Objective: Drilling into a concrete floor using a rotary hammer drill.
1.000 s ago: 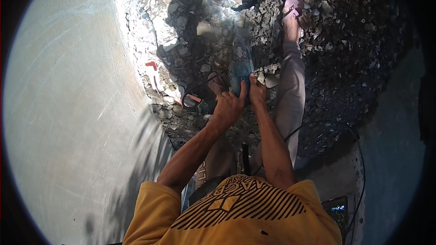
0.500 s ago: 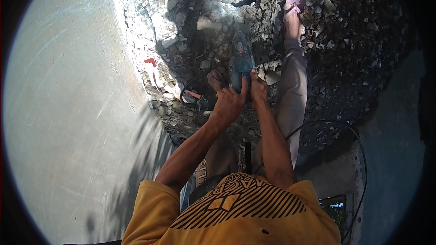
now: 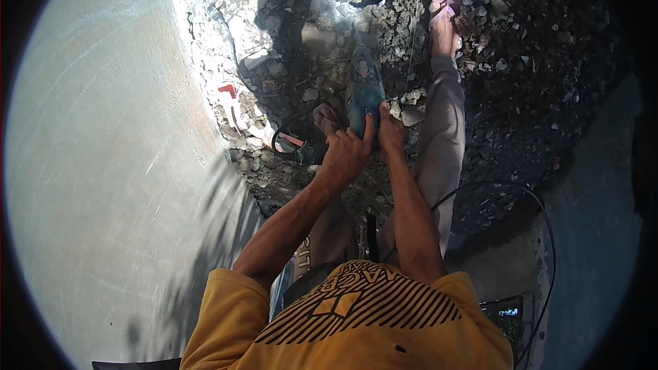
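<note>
A long teal power tool, shaped like a hammer drill, points away from me over the rubble. My left hand grips its near end from the left, the index finger stretched along the casing. From the right side, my right hand is closed on the same end, with its thumb up along the body. Pale dust blurs the tool's far tip. Beside my left hand lies a dark loop-shaped part with a teal end; I cannot tell whether it belongs to the tool.
Broken stones and rubble cover the ground between a smooth grey wall at left and a darker wall at right. My right foot wears a pink sandal. A black cable curves at right. A red-and-white object lies by the wall.
Almost nothing differs. The view has shifted very slightly, while both hands keep the same grip on the power tool.
</note>
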`<state>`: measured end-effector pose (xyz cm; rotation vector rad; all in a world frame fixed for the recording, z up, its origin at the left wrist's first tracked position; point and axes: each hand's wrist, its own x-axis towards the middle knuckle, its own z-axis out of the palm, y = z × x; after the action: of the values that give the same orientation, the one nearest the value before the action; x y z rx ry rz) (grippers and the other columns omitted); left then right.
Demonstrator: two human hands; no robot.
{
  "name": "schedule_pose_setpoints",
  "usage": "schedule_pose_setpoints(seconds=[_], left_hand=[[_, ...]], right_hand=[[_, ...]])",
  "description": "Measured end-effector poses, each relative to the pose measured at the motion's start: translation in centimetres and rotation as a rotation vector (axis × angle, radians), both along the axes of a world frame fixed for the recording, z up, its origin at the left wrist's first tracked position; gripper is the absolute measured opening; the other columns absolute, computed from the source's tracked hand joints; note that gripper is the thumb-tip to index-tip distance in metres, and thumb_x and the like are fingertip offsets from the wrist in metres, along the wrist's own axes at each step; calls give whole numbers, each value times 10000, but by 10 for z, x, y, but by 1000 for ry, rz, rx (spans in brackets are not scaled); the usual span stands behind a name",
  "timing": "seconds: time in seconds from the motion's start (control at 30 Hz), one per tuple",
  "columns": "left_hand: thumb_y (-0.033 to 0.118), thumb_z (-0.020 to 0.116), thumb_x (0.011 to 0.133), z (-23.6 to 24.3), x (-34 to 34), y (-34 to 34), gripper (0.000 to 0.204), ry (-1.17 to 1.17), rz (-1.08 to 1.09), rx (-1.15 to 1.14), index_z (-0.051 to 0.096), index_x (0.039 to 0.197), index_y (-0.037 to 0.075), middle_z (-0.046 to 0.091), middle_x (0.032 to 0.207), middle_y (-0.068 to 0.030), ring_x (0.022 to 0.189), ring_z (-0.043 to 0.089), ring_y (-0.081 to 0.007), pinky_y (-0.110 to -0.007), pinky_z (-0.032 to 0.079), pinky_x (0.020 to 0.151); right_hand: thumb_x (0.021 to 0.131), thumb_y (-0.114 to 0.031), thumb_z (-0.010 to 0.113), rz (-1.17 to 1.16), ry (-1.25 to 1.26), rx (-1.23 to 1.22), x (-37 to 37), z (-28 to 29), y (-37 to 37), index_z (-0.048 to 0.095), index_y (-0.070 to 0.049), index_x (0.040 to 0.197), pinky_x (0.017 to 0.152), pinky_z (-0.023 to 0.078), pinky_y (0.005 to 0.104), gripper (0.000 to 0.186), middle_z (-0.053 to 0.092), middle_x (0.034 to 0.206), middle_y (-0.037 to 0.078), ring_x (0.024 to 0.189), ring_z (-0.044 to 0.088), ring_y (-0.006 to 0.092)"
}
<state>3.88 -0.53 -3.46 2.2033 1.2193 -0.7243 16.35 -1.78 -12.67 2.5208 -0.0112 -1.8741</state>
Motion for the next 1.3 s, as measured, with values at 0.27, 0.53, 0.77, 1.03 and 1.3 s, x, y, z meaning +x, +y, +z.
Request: schedule_pose_setpoints(seconds=[0.27,0.53,0.77,1.03,1.3], left_hand=[[178,638,789,1,2,-8,744,-2,12,-2,393,1468,-1,609,741,-126,644,619,-230,-337,456,517],[163,641,781,-4,2,-10,771,-9,37,-35,364,1480,-10,618,750,-139,632,630,-239,-355,477,505],[173,649,777,-5,0,-10,787,-1,31,-48,356,1483,-12,626,763,-151,636,630,-241,-346,484,515],[165,651,774,-1,-1,-8,800,0,1,-47,340,1490,-14,625,766,-164,639,628,-241,-349,476,504],[92,612,809,32,-20,-2,769,-151,379,-178,335,1526,131,578,1105,-309,833,625,-345,-398,511,677]], right_hand=[[915,-705,437,109,-47,-42,2,-4,-7,658,61,1173,954,456,497,838,633,1199,305,1157,595,446],[912,-739,389,231,-81,-20,2,-9,-9,694,88,1056,929,465,499,893,659,1086,332,1094,621,460],[926,-722,379,234,-72,9,-1,-3,-6,697,56,1094,924,470,499,857,661,1105,317,1099,622,455],[933,-708,374,217,-76,-49,-4,8,1,694,-18,1172,935,471,495,797,656,1169,280,1114,621,438],[942,-675,370,484,-10,35,-7,48,31,672,0,1168,969,446,482,774,647,1182,257,1142,587,439]])
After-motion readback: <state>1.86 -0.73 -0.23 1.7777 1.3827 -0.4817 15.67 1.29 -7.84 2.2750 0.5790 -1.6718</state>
